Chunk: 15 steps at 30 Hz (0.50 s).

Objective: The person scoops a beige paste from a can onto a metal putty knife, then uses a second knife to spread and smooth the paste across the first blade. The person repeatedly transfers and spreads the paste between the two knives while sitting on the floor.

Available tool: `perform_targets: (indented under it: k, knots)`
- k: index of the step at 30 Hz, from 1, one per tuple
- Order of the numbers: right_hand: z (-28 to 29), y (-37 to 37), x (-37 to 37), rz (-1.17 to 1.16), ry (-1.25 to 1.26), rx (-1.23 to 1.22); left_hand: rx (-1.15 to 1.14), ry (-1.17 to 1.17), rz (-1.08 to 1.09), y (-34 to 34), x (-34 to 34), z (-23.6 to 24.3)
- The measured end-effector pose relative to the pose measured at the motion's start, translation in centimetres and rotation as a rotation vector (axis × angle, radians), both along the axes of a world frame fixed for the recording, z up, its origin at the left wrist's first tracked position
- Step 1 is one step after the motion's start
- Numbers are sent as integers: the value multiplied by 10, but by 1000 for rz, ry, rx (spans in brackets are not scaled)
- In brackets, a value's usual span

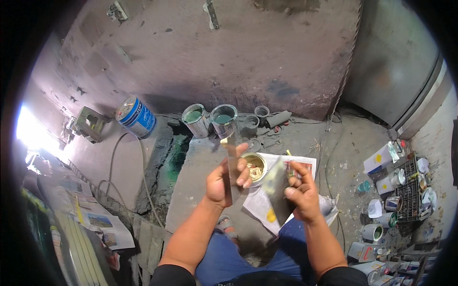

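Observation:
My left hand (pixel 224 180) closes round a narrow flat strip (pixel 232 164) that looks like a putty knife; it stands nearly upright with a small cream dab near its upper end. My right hand (pixel 304 194) grips a thin dark flat plate (pixel 277 187) by its right side. Pale, greenish smears mark the plate's upper part. The two tools are held apart, facing each other. Between and beyond them an uncovered tin (pixel 260 178) with cream-coloured paste inside stands on a sheet of newspaper (pixel 257 206).
Two cans of green paint (pixel 196 126) (pixel 229 125) and clear plastic cups (pixel 251 123) stand by the wall. Left are a blue paint bucket (pixel 142 119) and a cable (pixel 114 157) along a cracked, green-stained gap. A black crate (pixel 408 198), cans and bottles line the right.

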State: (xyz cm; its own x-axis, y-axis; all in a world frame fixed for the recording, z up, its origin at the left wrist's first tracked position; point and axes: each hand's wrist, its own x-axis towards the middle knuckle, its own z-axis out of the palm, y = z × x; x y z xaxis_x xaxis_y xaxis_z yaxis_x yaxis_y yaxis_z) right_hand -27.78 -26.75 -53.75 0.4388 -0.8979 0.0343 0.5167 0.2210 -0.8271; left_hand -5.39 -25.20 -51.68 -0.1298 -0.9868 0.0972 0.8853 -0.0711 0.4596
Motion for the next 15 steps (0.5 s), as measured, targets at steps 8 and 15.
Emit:
perform_targets:
  k: [8, 15]
  knots:
    - [25, -6, 39, 209, -11, 65, 5, -186, -33, 3, -1, -3]
    - [22, -3, 32, 166, 108, -97, 188, -263, 33, 6, -13, 19]
